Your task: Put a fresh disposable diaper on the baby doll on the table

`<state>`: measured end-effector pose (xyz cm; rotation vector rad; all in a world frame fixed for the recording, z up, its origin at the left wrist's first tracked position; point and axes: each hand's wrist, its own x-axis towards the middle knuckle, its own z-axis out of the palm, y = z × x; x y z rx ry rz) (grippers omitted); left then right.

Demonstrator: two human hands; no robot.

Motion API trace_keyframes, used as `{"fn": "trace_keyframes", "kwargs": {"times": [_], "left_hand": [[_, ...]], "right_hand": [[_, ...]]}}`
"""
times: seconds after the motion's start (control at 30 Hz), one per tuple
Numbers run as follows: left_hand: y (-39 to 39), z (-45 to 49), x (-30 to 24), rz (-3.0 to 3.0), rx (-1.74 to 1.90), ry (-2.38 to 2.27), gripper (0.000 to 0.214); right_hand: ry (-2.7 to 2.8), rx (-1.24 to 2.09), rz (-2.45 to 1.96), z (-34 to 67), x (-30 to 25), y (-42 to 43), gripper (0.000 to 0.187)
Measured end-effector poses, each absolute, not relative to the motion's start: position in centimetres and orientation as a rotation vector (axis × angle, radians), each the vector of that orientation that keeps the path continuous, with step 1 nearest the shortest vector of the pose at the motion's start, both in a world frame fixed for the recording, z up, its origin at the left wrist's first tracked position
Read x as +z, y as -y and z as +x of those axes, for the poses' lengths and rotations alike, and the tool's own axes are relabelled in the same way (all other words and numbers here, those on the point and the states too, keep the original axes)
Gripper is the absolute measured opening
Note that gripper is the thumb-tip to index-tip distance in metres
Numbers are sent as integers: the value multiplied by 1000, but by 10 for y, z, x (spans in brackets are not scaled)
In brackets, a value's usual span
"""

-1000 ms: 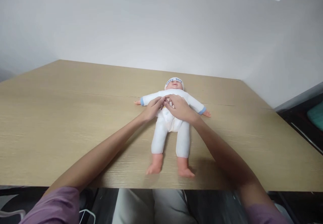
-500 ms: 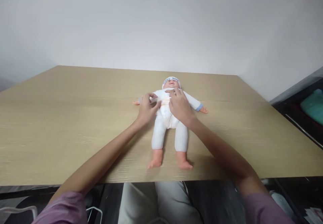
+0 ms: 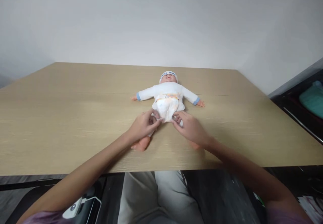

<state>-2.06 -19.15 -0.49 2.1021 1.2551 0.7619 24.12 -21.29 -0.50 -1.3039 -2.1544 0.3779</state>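
Observation:
A baby doll (image 3: 168,88) in white clothes with blue cuffs and a lettered cap lies on its back, head away from me. Round its hips sits a white diaper (image 3: 166,107) with a coloured waistband. My left hand (image 3: 146,123) pinches the diaper's edge at the leg on the left, thumb and fingertips together. On the other side, my right hand (image 3: 189,124) has its fingertips closed at the opposite leg edge. Both hands and wrists hide most of the doll's legs; one foot (image 3: 141,144) shows beside my left wrist.
The doll lies on a wide wooden table (image 3: 63,123) that reaches to a pale wall (image 3: 151,22). To the right stands a dark shelf with a teal cloth (image 3: 313,99). Below the front edge, at the left, is a white power strip (image 3: 73,209).
Both hands have moved from the diaper's waist down to its leg edges, toward me. The doll's legs now lie spread further apart, and the view has shifted slightly.

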Motion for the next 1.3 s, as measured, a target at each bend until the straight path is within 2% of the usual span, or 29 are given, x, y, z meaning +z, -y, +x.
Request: {"fn": "trace_keyframes", "kwargs": {"times": [0.13, 0.23, 0.33, 0.5, 0.63, 0.87, 1.03, 1.17, 1.3], "left_hand": [[185, -10, -4, 2195, 750, -1344, 39], [183, -6, -9, 2292, 737, -1347, 43], [183, -8, -15, 2357, 773, -1327, 42], [183, -12, -18, 2420, 945, -1182, 23], [183, -12, -18, 2432, 990, -1160, 18], [181, -7, -12, 2359, 916, -1083, 27], [177, -7, -20, 2145, 996, -1169, 19], [173, -8, -30, 1813, 1088, -1105, 30], [171, -5, -34, 1545, 1147, -1041, 45]], "right_hand": [[2215, 239, -1359, 228, -6, 210, 12], [2232, 220, -1377, 227, -11, 213, 11], [2239, 225, -1361, 230, -15, 217, 18], [2190, 265, -1270, 232, -16, 224, 24], [2146, 290, -1254, 229, -17, 226, 27], [2102, 368, -1243, 227, -16, 219, 16], [2031, 424, -1246, 227, -16, 215, 14], [1959, 433, -1280, 229, -19, 212, 17], [1987, 326, -1294, 232, -19, 212, 12]]}}
